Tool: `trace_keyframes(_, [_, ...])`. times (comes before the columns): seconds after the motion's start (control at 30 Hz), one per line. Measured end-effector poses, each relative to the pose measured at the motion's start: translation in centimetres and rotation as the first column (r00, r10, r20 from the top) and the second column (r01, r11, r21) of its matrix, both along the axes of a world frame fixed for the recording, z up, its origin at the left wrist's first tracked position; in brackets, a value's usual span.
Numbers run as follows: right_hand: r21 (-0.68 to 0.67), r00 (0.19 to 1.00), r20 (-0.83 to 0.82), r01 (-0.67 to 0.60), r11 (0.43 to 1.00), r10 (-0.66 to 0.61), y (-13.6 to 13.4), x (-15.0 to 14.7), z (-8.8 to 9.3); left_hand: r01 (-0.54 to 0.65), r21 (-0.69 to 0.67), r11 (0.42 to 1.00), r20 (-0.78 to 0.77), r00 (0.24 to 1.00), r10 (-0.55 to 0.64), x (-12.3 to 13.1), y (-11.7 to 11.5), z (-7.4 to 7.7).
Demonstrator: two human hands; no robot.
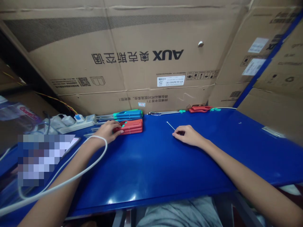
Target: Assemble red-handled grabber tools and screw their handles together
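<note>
My left hand (109, 132) rests at the left end of a stack of red plastic handles (132, 126), its fingers and thumb closed round that end. Thin metal rods stick out to the left from under the wrist. Just behind the red stack lie blue and green handles (131, 114). To the right, my right hand (187, 135) is closed above the blue table (151, 164) in a pinch on a thin white-tipped rod (170, 125), which points up and left. Whatever else the right fingers cover is hidden.
Red handles (200, 109) and thin rods (165, 112) lie along the cardboard wall (142, 37). A power strip (77, 125), a clear bottle (17, 115) and a blurred phone or tablet (44, 157) are at the left. A white cable (78, 175) loops over my left forearm.
</note>
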State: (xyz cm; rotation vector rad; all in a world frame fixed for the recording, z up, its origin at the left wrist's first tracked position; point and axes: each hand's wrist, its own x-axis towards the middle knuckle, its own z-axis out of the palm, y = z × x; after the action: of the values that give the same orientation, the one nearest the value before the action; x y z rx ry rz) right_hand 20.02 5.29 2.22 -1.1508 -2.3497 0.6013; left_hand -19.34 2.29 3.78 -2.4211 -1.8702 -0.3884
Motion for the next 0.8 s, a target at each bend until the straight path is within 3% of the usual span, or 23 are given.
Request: trace_keyframes(0.8, [-0.011,1.000,0.000,-0.003,1.000,0.003,-0.06,0.05,0.05,0.006,-0.011,1.000,-0.019,1.000,-0.006,0.08,-0.04,-0.07])
